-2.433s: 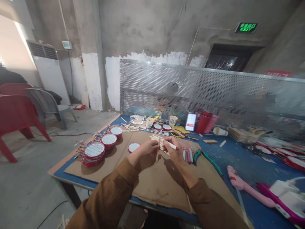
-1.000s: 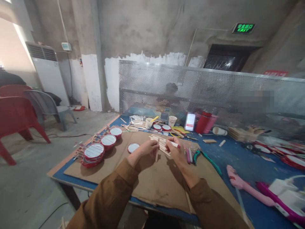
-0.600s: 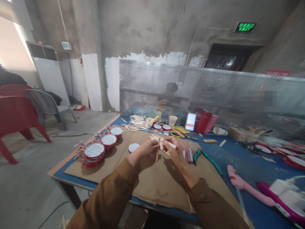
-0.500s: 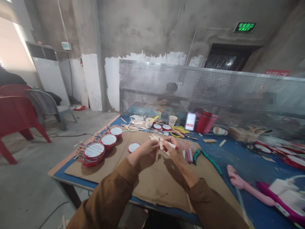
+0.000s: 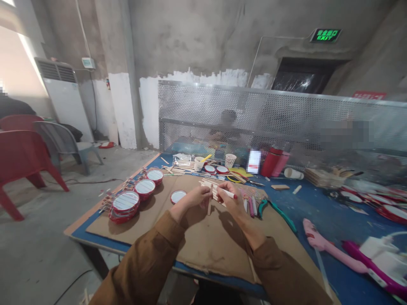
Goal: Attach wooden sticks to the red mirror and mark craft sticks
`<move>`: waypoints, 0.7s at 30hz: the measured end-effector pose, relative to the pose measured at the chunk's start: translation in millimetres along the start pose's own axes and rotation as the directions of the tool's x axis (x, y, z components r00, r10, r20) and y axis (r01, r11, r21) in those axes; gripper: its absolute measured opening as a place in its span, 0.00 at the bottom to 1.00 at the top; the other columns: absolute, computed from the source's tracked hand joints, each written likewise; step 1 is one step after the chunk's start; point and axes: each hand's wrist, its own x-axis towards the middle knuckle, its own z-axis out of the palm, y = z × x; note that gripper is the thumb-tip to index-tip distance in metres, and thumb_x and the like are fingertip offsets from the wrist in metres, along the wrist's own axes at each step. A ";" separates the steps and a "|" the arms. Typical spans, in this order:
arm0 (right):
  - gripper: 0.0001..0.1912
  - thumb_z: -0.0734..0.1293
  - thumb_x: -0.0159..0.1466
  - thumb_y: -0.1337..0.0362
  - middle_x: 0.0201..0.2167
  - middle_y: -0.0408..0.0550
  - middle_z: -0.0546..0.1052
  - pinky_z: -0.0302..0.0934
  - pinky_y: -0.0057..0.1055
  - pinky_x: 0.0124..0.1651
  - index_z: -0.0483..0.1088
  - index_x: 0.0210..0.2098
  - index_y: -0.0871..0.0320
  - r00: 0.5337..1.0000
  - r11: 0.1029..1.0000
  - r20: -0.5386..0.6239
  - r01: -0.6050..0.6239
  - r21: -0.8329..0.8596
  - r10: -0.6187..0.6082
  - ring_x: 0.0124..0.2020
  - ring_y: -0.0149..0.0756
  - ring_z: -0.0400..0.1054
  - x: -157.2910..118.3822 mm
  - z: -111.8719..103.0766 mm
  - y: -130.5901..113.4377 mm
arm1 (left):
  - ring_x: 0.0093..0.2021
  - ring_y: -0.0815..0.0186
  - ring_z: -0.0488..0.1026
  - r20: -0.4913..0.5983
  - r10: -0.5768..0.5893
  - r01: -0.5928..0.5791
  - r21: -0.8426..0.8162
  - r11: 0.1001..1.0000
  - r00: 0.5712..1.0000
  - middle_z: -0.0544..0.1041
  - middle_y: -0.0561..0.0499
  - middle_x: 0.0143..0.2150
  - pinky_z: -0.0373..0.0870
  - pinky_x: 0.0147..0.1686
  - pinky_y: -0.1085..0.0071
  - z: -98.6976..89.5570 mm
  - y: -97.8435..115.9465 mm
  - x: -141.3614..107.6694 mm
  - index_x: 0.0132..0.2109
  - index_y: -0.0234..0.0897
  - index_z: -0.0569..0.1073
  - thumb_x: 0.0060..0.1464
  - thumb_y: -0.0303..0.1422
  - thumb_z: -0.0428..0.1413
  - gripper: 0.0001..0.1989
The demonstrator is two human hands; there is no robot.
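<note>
My left hand (image 5: 192, 199) pinches a pale wooden craft stick (image 5: 210, 206) upright and my right hand (image 5: 232, 201) grips a white red-tipped marker (image 5: 229, 193), both over brown cardboard (image 5: 210, 258) mid-way along the blue tabletop (image 5: 104, 239). A slip could scatter the loose sticks (image 5: 217, 195) toward the teal-handled pliers (image 5: 263, 208).

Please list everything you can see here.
Table: one, blue, centre.
Cardboard sheet: one, brown, on table.
Drums: several, red and white, on cardboard.
Sticks: many, pale wood, on cardboard.
Marker: one, white and red, in right hand.
Pliers: one, green, right of sticks.
Flasks: two, red and pink, far table edge.
Chairs: three, red and grey, on left floor.
Mesh screen: one, silver, behind table.
Left hand: one, bare, holding a stick.
Right hand: one, bare, holding marker.
</note>
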 end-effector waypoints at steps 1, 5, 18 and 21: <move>0.14 0.68 0.57 0.52 0.22 0.41 0.73 0.60 0.29 0.25 0.66 0.32 0.55 1.000 1.000 -0.002 0.005 0.007 -0.005 0.21 0.33 0.67 0.0 0.0 -0.2 | 0.17 0.71 0.64 0.002 0.003 -0.003 0.000 1.000 1.000 0.66 0.55 0.17 0.59 0.19 0.75 -0.1 -0.3 0.0 0.28 0.37 0.64 0.58 0.41 0.51 0.15; 0.14 0.68 0.58 0.51 0.22 0.42 0.73 0.61 0.29 0.27 0.67 0.33 0.56 0.998 0.999 0.055 0.042 0.021 -0.043 0.22 0.33 0.67 -1.3 0.9 -3.4 | 0.17 0.71 0.64 0.003 0.005 -0.005 -0.006 1.000 1.000 0.66 0.55 0.17 0.59 0.19 0.74 -0.5 -1.0 0.2 0.29 0.37 0.65 0.59 0.41 0.51 0.15; 0.13 0.68 0.56 0.53 0.22 0.41 0.72 0.60 0.29 0.25 0.66 0.32 0.56 1.000 1.000 0.000 0.006 -0.010 -0.006 0.21 0.32 0.66 -1.2 1.1 -5.4 | 0.18 0.71 0.64 0.012 -0.007 0.007 -0.008 1.000 1.000 0.66 0.55 0.17 0.59 0.20 0.75 -0.2 -1.9 0.6 0.28 0.37 0.65 0.59 0.40 0.53 0.15; 0.14 0.68 0.57 0.52 0.22 0.41 0.72 0.60 0.29 0.26 0.67 0.33 0.56 0.999 0.999 0.025 0.039 0.002 -0.039 0.22 0.33 0.67 -2.3 1.4 -6.4 | 0.17 0.71 0.63 -0.008 -0.014 0.014 -0.026 1.000 1.000 0.66 0.56 0.18 0.58 0.20 0.74 0.4 -1.1 1.1 0.28 0.37 0.65 0.59 0.39 0.53 0.14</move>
